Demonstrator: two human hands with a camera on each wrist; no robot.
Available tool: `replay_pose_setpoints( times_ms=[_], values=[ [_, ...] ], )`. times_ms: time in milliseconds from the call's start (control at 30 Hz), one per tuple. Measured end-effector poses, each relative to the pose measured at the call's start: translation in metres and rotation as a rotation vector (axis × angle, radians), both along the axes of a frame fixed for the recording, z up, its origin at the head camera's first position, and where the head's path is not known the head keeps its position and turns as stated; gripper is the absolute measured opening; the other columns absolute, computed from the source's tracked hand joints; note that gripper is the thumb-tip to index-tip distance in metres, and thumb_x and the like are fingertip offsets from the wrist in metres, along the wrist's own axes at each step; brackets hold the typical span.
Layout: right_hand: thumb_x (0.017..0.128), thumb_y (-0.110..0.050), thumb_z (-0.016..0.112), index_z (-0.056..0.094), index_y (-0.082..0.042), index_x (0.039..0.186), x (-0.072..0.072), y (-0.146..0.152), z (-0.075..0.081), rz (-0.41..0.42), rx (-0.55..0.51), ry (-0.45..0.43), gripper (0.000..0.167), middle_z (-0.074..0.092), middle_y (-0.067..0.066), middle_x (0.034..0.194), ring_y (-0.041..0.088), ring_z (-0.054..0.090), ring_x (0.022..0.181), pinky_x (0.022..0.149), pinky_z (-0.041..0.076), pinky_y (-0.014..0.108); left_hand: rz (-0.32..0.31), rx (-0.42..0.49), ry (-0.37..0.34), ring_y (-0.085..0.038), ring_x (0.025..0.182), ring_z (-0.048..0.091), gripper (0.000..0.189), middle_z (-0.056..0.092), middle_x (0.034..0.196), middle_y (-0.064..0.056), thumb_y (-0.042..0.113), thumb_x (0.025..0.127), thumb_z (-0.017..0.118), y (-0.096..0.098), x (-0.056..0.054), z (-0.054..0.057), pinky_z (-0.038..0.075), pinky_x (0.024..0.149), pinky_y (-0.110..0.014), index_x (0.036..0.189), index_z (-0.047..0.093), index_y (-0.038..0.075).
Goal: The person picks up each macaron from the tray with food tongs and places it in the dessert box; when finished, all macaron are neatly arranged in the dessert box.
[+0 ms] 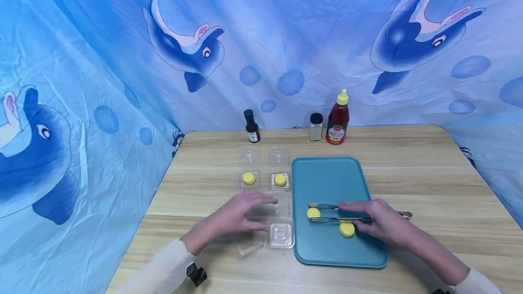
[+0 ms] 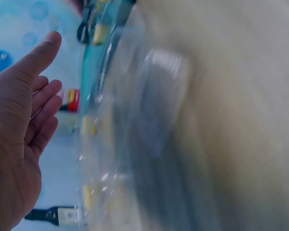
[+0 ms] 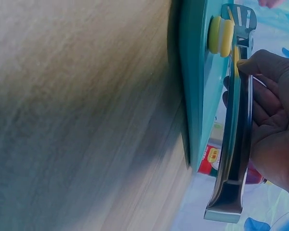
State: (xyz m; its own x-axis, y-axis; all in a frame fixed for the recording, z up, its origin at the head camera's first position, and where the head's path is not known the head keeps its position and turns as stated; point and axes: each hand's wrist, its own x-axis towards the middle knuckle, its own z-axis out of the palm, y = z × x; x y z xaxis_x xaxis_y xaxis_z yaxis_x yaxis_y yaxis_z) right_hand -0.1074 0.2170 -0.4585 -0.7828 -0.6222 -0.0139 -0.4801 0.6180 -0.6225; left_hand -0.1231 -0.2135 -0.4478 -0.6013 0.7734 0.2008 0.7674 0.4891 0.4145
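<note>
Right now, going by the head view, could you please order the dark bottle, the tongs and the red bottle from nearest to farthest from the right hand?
1. Tongs: gripped in the right hand itself.
2. Red bottle: at the back, just right of the jar.
3. Dark bottle: also at the back, farther left.

A makeshift food-handling corner, whether in a home or studio unclear: a blue dolphin-printed curtain (image 1: 327,26) hangs behind a wood-grain tabletop (image 1: 429,180) with a red sauce bottle (image 1: 337,121), black-lidded jar (image 1: 316,128) and small dark bottle (image 1: 252,128)
</note>
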Motion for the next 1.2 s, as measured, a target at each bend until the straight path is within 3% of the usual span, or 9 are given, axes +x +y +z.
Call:
replay_pose_setpoints(
  times_ms=[133, 333, 800, 1000, 1200],
  values=[
    [0.093, -0.002, 0.078, 0.067, -0.011, 0.145, 0.0, 0.0, 0.0, -0.002, -0.004, 0.006, 0.054, 0.066, 0.009, 0.145, 0.022, 0.064, 0.126, 0.085, 0.059, 0.034, -0.013, -0.042, -0.026, -0.013, 0.135, 0.057, 0.078, 0.064, 0.145, 0.004, 0.047, 0.083, 0.09, 0.005, 0.01, -0.004, 0.046, 0.118, -0.037, 0.147, 0.06, 0.015],
    [0.093, -0.002, 0.078, 0.067, -0.009, 0.144, 0.001, 0.0, -0.002, -0.005, -0.015, 0.014, 0.053, 0.066, 0.011, 0.144, 0.023, 0.063, 0.128, 0.088, 0.06, 0.038, -0.026, -0.077, -0.006, -0.014, 0.137, 0.055, 0.087, 0.061, 0.148, 0.004, 0.053, 0.079, 0.09, 0.008, 0.02, -0.01, 0.046, 0.118, -0.038, 0.149, 0.057, 0.016],
    [0.093, 0.0, 0.078, 0.068, -0.009, 0.143, 0.003, 0.0, -0.002, 0.007, -0.044, 0.019, 0.052, 0.067, 0.01, 0.143, 0.024, 0.063, 0.128, 0.081, 0.058, 0.033, -0.021, -0.122, 0.027, -0.015, 0.14, 0.053, 0.088, 0.06, 0.15, 0.002, 0.056, 0.081, 0.088, 0.013, 0.024, -0.019, 0.043, 0.12, -0.037, 0.152, 0.055, 0.016],
    [0.093, -0.001, 0.078, 0.068, -0.01, 0.143, 0.002, -0.001, -0.003, 0.014, -0.042, 0.026, 0.051, 0.068, 0.008, 0.142, 0.026, 0.063, 0.129, 0.09, 0.062, 0.041, -0.02, -0.138, 0.019, -0.014, 0.141, 0.052, 0.087, 0.059, 0.151, 0.002, 0.056, 0.082, 0.087, 0.014, 0.024, -0.018, 0.042, 0.12, -0.037, 0.152, 0.055, 0.016],
    [0.094, -0.001, 0.077, 0.068, -0.009, 0.143, 0.002, -0.001, -0.002, 0.017, -0.057, -0.004, 0.05, 0.067, 0.013, 0.143, 0.018, 0.066, 0.107, 0.071, 0.057, 0.026, -0.011, -0.161, 0.001, -0.015, 0.141, 0.052, 0.088, 0.059, 0.151, 0.001, 0.057, 0.082, 0.087, 0.015, 0.024, -0.016, 0.042, 0.121, -0.038, 0.153, 0.054, 0.016]
  ],
)
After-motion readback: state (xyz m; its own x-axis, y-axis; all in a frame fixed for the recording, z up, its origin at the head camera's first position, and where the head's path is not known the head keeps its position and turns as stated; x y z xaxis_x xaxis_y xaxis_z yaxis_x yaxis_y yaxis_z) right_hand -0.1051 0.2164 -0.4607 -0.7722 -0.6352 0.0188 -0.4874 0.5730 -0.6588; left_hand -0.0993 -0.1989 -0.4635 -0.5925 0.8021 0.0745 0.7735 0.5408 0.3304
